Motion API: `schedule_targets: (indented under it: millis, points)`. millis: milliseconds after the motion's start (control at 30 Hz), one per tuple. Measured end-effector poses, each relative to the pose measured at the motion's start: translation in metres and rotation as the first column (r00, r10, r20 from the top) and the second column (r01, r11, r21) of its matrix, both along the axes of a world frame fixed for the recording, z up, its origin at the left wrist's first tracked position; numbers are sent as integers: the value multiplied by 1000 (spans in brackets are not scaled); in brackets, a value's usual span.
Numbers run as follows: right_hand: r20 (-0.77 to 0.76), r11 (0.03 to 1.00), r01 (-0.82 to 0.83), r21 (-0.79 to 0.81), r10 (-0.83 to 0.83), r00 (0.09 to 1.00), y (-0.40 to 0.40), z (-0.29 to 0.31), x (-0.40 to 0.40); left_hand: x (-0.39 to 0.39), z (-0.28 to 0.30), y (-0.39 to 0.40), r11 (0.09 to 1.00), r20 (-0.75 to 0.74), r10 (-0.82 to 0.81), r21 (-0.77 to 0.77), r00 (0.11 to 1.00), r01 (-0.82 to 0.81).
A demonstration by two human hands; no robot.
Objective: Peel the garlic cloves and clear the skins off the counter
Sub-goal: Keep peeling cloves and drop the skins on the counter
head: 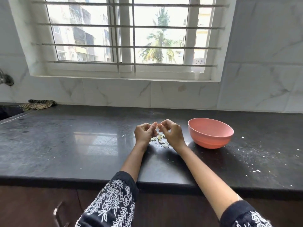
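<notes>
A small garlic clove [157,125] is pinched between the fingertips of the left hand [144,132] and right hand [172,132], raised above the skins [161,140] heaped on the bench [65,145]; beside them a pink bowl [210,133] is set

Pink bowl [210,133], black counter [65,145], white-embroidered black sleeve [113,202].

Over the dark polished stone bench [65,145], the left hand [144,132] and right hand [172,133] met fingertip to fingertip, pinching a small pale garlic clove [157,126] between them. A little heap of papery whitish garlic skins [161,140] lay beneath them. A round pink bowl [210,133] stood just right of the right hand
</notes>
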State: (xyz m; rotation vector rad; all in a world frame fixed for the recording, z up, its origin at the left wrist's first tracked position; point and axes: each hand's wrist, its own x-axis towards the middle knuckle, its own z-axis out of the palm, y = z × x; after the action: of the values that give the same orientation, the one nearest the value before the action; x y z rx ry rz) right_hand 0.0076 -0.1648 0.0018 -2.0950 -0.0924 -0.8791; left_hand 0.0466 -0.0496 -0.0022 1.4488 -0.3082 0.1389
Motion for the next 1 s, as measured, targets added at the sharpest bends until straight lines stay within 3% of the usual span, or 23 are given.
schedule_targets:
  millis: [233,467,567,700,800,867,1000]
  points:
    - [92,991,125,56,-130,987,0,9,-5,-2,6,7,994,105,111,-19,988,-110]
    - [29,967,61,-249,-56,998,-15,50,-23,-10,16,-18,977,185,102,165,978,-133]
    - [5,971,133,-200,-135,991,-39,65,-31,-16,28,-52,991,21,28,132,999,-31]
    - [-103,962,252,-103,-262,960,-71,72,-40,-47,43,-104,931,-208,-104,322,972,169]
    - [-225,947,286,-149,-314,922,-92,72,-50,-64,48,-125,910,-262,-105,364,959,199]
    - [-288,942,293,-166,-331,899,-102,69,-60,-71,50,-127,901,-225,-60,408,973,150]
    - [-348,931,272,-243,-345,872,-116,71,-81,-78,42,-121,892,-12,-78,445,997,75]
